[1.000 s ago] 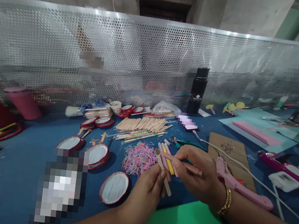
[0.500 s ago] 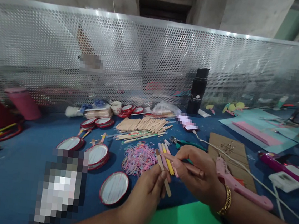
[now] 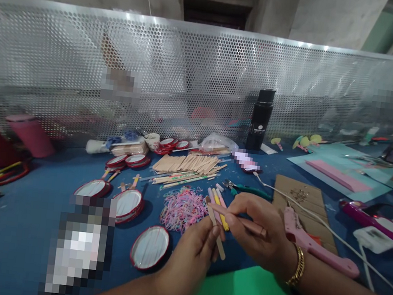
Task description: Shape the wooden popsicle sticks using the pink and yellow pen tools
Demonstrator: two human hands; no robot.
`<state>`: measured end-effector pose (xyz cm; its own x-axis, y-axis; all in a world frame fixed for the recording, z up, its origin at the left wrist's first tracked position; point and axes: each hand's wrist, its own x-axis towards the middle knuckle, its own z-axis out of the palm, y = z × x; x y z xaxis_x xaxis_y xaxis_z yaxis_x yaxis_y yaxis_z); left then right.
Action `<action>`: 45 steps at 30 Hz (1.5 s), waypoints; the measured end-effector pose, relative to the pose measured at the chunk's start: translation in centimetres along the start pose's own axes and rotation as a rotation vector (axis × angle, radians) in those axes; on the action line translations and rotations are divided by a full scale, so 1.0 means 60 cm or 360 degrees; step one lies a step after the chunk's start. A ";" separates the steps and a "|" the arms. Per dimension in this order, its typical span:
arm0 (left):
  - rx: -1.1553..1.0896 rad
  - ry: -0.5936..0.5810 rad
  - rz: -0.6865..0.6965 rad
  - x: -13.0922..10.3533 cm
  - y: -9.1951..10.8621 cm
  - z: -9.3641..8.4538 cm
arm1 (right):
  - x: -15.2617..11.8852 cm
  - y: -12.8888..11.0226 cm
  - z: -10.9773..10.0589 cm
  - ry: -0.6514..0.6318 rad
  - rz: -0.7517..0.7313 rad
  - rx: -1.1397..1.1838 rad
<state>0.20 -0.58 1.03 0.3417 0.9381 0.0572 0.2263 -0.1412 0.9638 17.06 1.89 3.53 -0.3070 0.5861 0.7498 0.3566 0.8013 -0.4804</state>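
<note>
Wooden stick [image 3: 213, 215] pinched beside the rubber-band heap [image 3: 182, 211]

On my feed, the left hand [image 3: 196, 246] pinches the stick between thumb and fingers, just off the heap's near right side. The right hand [image 3: 263, 240], farther right of the heap, has its fingers closed around a pinkish pen [image 3: 255, 227]. I judge the stick light, stiff, likely to snap if bent; best held mid-length by its edges. Fingers hide its middle; I can't tell whether the pen tip touches it.

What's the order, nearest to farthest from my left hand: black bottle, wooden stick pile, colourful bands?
1. Colourful bands: just ahead-left of your left hand.
2. Wooden stick pile: farther ahead, beyond the bands.
3. Black bottle: back right, by the mesh panel.
</note>
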 end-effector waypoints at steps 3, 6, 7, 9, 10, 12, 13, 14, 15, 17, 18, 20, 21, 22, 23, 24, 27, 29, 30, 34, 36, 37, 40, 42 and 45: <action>-0.0021 0.0012 -0.0018 0.001 -0.003 0.001 | 0.001 -0.001 -0.001 -0.0004 0.0014 -0.0015; -0.0039 0.0038 -0.0031 0.001 -0.005 0.003 | 0.001 0.000 0.000 0.0065 0.0018 -0.0039; -0.0038 0.0043 -0.0032 0.000 -0.006 0.003 | 0.001 0.000 0.000 0.0081 0.0017 -0.0039; -0.0025 0.0036 -0.0028 -0.001 -0.005 0.002 | 0.000 0.000 0.000 0.0083 0.0008 -0.0024; -0.0009 0.0026 -0.0026 -0.001 -0.004 0.002 | 0.000 -0.001 0.000 0.0068 0.0000 -0.0017; 0.0017 0.0008 -0.0020 -0.001 -0.003 0.000 | -0.001 -0.001 0.000 0.0019 -0.0009 -0.0014; 0.0027 0.0004 -0.0016 0.000 -0.003 0.000 | -0.001 -0.001 0.000 -0.0004 -0.0001 -0.0015; 0.0019 0.0005 -0.0012 0.001 -0.004 0.000 | -0.001 -0.001 0.000 -0.0011 0.0007 -0.0015; 0.0009 0.0008 -0.0011 0.001 -0.004 0.000 | -0.001 0.000 -0.001 -0.0008 0.0015 -0.0016; -0.0012 0.0014 -0.0025 0.002 -0.006 0.000 | -0.001 0.001 -0.001 0.0021 0.0019 -0.0032; -0.0019 0.0029 -0.0035 0.002 -0.006 0.001 | -0.001 0.001 -0.001 0.0048 0.0018 -0.0049; -0.0025 0.0037 -0.0043 0.001 -0.007 0.001 | -0.001 0.001 0.000 0.0087 0.0013 -0.0063; -0.0023 0.0034 -0.0044 0.000 -0.006 0.001 | 0.000 0.001 0.000 0.0087 0.0013 -0.0054; -0.0021 0.0020 -0.0045 -0.001 -0.005 0.002 | 0.000 0.000 0.000 0.0077 0.0010 -0.0041; -0.0021 0.0004 -0.0046 -0.001 -0.005 0.002 | 0.001 0.000 0.000 0.0049 0.0005 -0.0027; -0.0025 -0.0008 -0.0047 -0.001 -0.004 0.001 | 0.001 -0.001 0.000 0.0013 -0.0002 -0.0016; -0.0044 -0.0001 -0.0047 -0.001 -0.003 0.002 | 0.002 -0.002 0.000 -0.0015 0.0002 -0.0026; -0.0044 0.0032 -0.0050 0.000 -0.004 0.002 | 0.002 -0.002 0.000 0.0036 0.0012 -0.0053; -0.0038 0.0029 -0.0051 0.000 -0.005 0.002 | 0.002 -0.001 0.000 0.0058 0.0016 -0.0060; -0.0008 0.0007 -0.0017 0.001 -0.006 0.001 | 0.001 -0.001 0.000 0.0030 0.0005 -0.0017; -0.0009 -0.0003 -0.0009 0.001 -0.004 0.001 | 0.000 -0.001 -0.001 -0.0013 0.0001 -0.0014; -0.0011 -0.0003 -0.0013 0.001 -0.003 0.001 | 0.000 -0.001 -0.001 -0.0023 0.0000 -0.0018; -0.0023 0.0026 -0.0026 0.000 -0.002 0.001 | 0.000 -0.001 -0.002 0.0034 0.0005 -0.0052; -0.0024 0.0032 -0.0031 -0.001 -0.003 0.002 | 0.000 0.000 -0.001 0.0093 0.0004 -0.0071; -0.0035 0.0021 -0.0027 -0.001 -0.004 0.001 | -0.001 0.000 -0.001 0.0073 -0.0009 -0.0033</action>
<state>0.19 -0.63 0.77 0.3260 0.9443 0.0439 0.2119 -0.1183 0.9701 17.12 1.85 3.49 -0.2688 0.5750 0.7727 0.3732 0.8018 -0.4668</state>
